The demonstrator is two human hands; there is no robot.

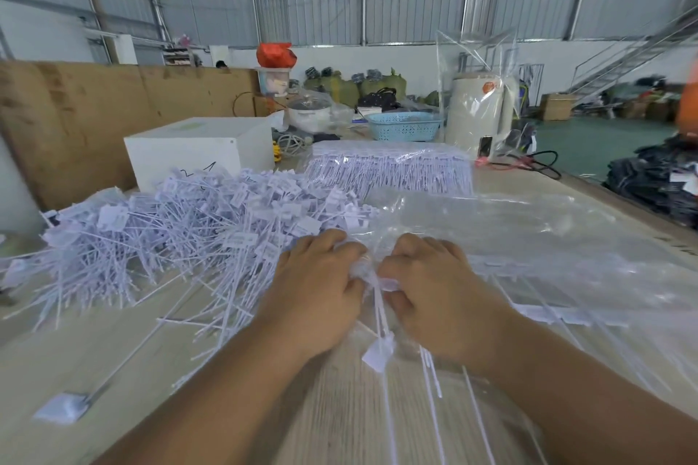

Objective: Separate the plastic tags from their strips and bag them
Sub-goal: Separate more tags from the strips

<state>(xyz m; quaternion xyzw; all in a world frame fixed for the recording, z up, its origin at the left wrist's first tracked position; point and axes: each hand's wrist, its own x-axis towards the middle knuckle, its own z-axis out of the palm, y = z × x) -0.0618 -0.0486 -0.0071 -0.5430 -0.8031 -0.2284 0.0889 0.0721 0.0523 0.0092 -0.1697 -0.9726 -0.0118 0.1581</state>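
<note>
White plastic tags (pixel 372 289) bunched btwn left hand (pixel 317 294) & right hand (pixel 434 291), both fists closed on them, over clear bag (pixel 528 234); loose tag pile (pixel 181 230) left

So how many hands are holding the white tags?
2. The left hand and the right hand sit side by side at the middle of the wooden table, both pinching one bunch of white plastic tags.

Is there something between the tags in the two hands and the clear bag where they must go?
Nothing visible. Both hands, left and right, hold the tag bundle right at the clear bag, which lies on the table directly behind them.
</note>
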